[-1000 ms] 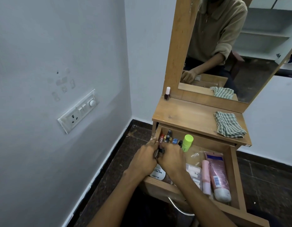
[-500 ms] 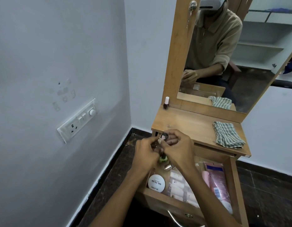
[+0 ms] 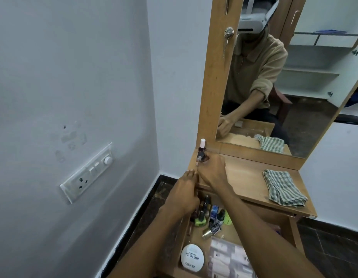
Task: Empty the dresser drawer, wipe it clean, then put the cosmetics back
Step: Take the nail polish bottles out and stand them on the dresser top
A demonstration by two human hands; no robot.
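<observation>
The wooden dresser's drawer (image 3: 183,240) is pulled open below me. It holds a cluster of small nail polish bottles (image 3: 205,212), a white round jar (image 3: 192,260) and a strip of sachets (image 3: 228,257). My right hand (image 3: 212,171) reaches to the back left corner of the dresser top (image 3: 244,177), fingers closed on a small dark bottle right beside the pink-capped nail polish bottle (image 3: 202,149) standing there. My left hand (image 3: 185,194) hovers over the drawer's left side with curled fingers; its palm is hidden.
A folded green checked cloth (image 3: 282,189) lies on the right of the dresser top. The mirror (image 3: 274,87) rises behind it. A grey wall with a switchboard (image 3: 87,173) runs close along the left. Dark tiled floor surrounds the dresser.
Both hands rose out of the drawer with small bottles. My right hand has moved up and back to the corner of the dresser top; the left stays lower, over the drawer.
</observation>
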